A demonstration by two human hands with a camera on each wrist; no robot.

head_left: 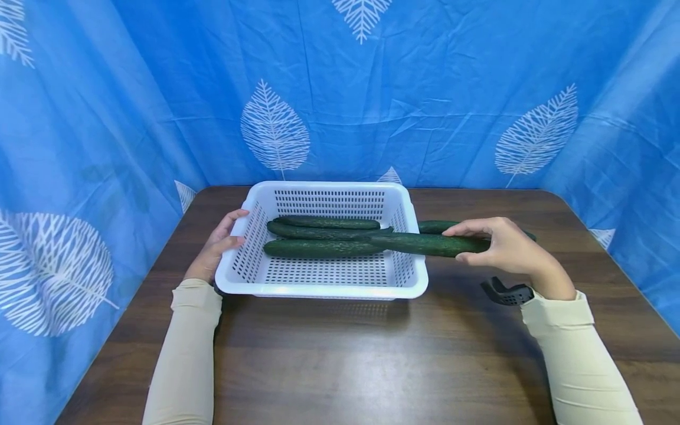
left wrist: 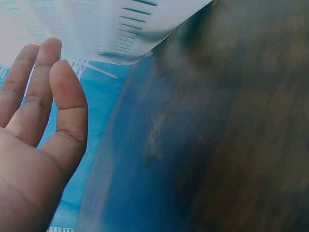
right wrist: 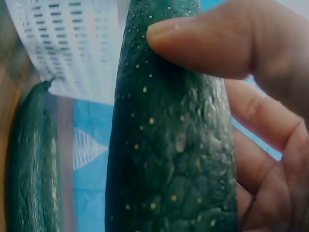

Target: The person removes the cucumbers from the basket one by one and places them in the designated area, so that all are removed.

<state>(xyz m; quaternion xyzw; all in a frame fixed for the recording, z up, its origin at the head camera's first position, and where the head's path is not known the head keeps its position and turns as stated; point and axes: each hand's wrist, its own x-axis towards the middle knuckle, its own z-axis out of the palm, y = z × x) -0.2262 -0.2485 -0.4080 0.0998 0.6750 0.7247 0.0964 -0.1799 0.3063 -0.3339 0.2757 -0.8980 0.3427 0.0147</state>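
Observation:
My right hand (head_left: 504,248) grips a dark green cucumber (head_left: 425,243) between thumb and fingers. This cucumber lies level across the right rim of a white perforated basket (head_left: 329,290), its far end over the cucumbers inside. In the right wrist view, the thumb presses the speckled skin of the held cucumber (right wrist: 169,145). Inside the basket lie a back cucumber (head_left: 329,222), a middle cucumber (head_left: 308,231) and a front cucumber (head_left: 319,249), side by side. My left hand (head_left: 215,245) touches the basket's left side; its fingers look fairly straight in the left wrist view.
Behind the right hand, another cucumber (head_left: 434,226) lies on the brown wooden table (head_left: 329,360), partly hidden. A blue curtain (head_left: 425,77) with white leaf prints hangs behind the table and along both sides.

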